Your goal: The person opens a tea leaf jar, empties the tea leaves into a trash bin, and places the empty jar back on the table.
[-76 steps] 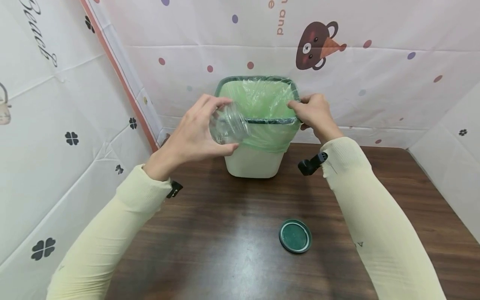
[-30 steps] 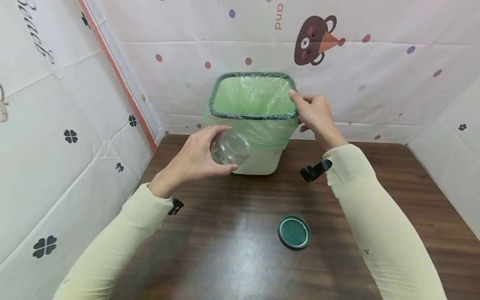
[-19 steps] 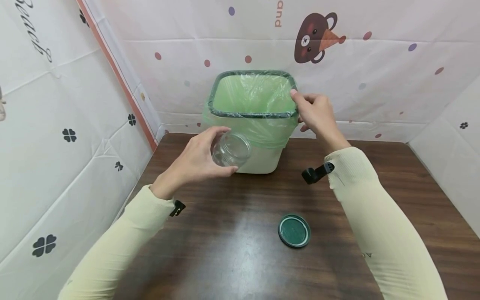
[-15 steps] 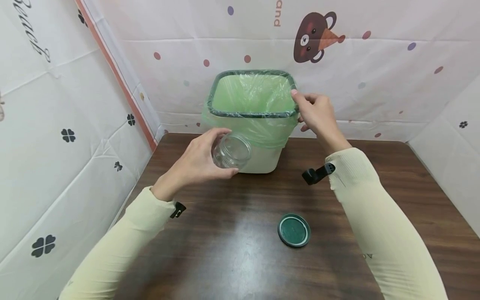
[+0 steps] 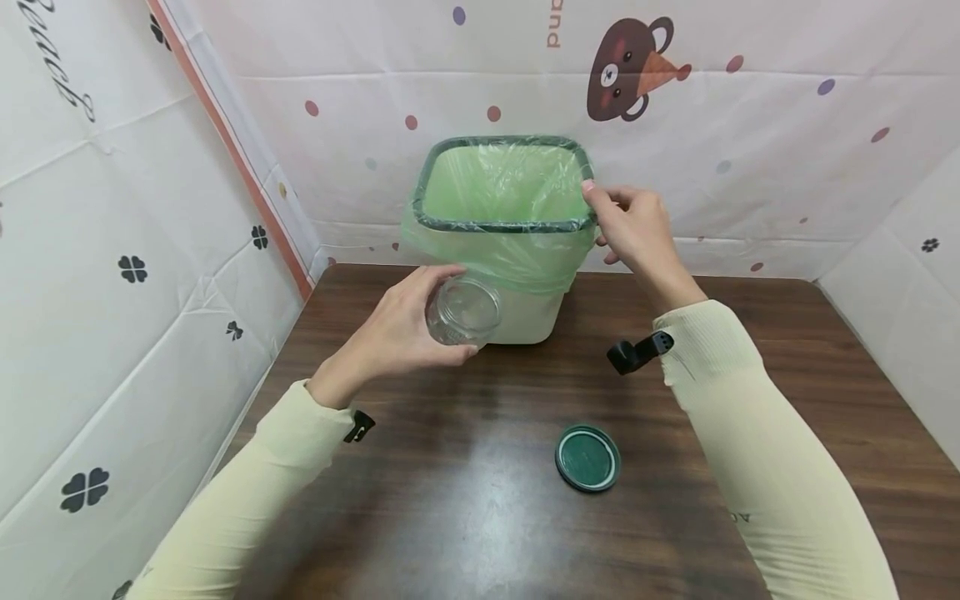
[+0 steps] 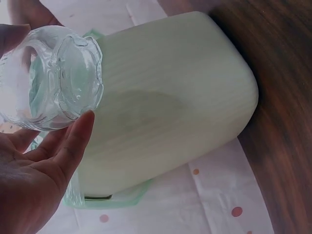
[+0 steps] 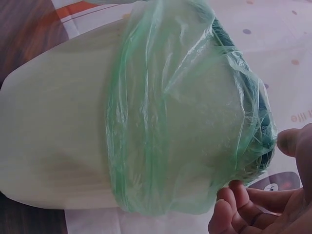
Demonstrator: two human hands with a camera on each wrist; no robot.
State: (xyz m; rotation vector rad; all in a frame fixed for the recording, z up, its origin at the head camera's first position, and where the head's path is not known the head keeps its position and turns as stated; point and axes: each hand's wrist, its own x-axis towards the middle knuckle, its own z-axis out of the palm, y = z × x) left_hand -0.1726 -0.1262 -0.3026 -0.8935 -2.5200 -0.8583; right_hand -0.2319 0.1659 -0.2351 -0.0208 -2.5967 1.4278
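Note:
My left hand [image 5: 401,325] grips a clear glass jar [image 5: 467,310] between thumb and fingers, in front of the trash can and above the table. The jar lies tilted, its open mouth facing me; no contents show in it. The cream trash can [image 5: 525,321] stands at the back with a green plastic liner bag [image 5: 517,258] folded over its dark green rim. At the can's right rim, my right hand [image 5: 637,229] holds the edge, thumb on top and fingers outside against the bag [image 7: 195,97]. A green lid [image 5: 588,458] lies on the table, inner side up.
The dark wooden table [image 5: 420,500] extends beneath both arms. Patterned white cloth walls [image 5: 360,50] enclose it at the back, left and right, and the can stands close to the back one. A black wrist camera [image 5: 640,353] sits on the right sleeve.
From beside the can's front rim, my left hand has brought the jar down and toward me, its mouth now turned to me. My right hand stays at the rim. The lid has not moved.

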